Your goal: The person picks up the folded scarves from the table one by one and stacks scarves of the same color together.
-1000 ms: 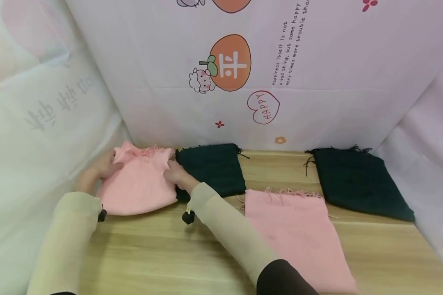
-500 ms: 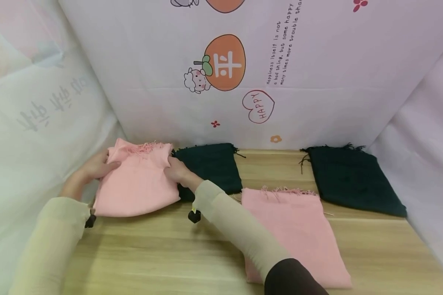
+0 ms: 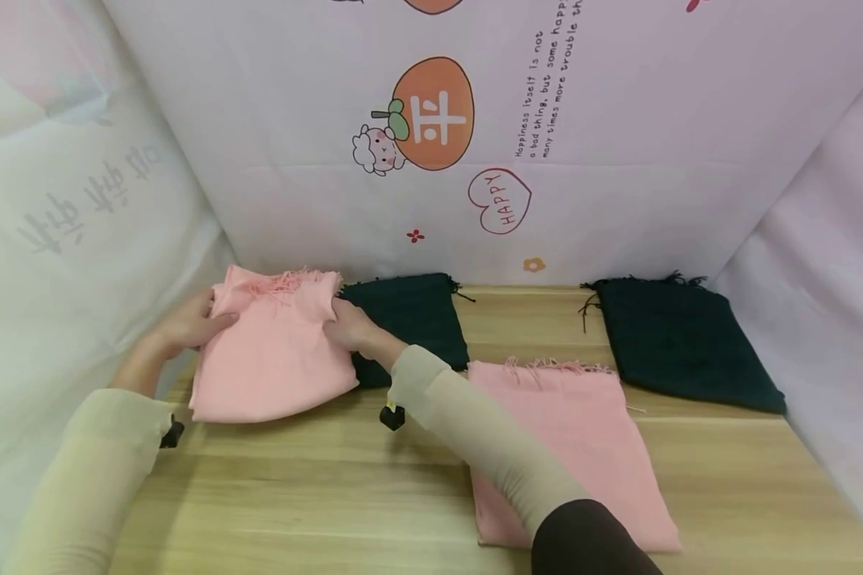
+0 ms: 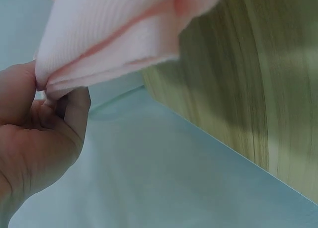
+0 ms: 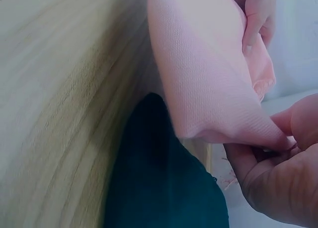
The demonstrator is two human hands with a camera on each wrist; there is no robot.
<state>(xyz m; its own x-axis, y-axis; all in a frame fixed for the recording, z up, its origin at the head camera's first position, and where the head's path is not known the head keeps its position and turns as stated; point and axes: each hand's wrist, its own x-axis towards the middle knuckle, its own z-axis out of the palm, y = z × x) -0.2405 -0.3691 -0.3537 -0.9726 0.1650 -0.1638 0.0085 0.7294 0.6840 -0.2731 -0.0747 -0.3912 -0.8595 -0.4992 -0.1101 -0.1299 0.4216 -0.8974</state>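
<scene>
A folded pink fringed scarf [image 3: 273, 351] is at the far left of the table, its fringe toward the back wall. My left hand [image 3: 190, 323] pinches its left side, thumb on top and fingers underneath. On the opposite side my right hand [image 3: 352, 326] pinches the edge in the same way. In the left wrist view the folded layers of the pink scarf [image 4: 114, 39] hang raised over the wood, gripped by the left hand [image 4: 44, 123]. The right wrist view has the right hand [image 5: 283, 163] holding a corner, just above a dark green scarf [image 5: 164, 178].
That dark green scarf [image 3: 410, 319] lies folded right beside my right hand. Another pink scarf [image 3: 568, 447] lies front right, partly under my right forearm in view. A second dark green scarf [image 3: 683, 343] is at the back right. White cloth walls [image 3: 316, 216] border the wooden table [image 3: 295, 495].
Both hands keep hold of the pink scarf. It has shifted slightly right, its near right corner now overlapping more of the green scarf, and its front edge looks straighter. The head view has turned slightly.
</scene>
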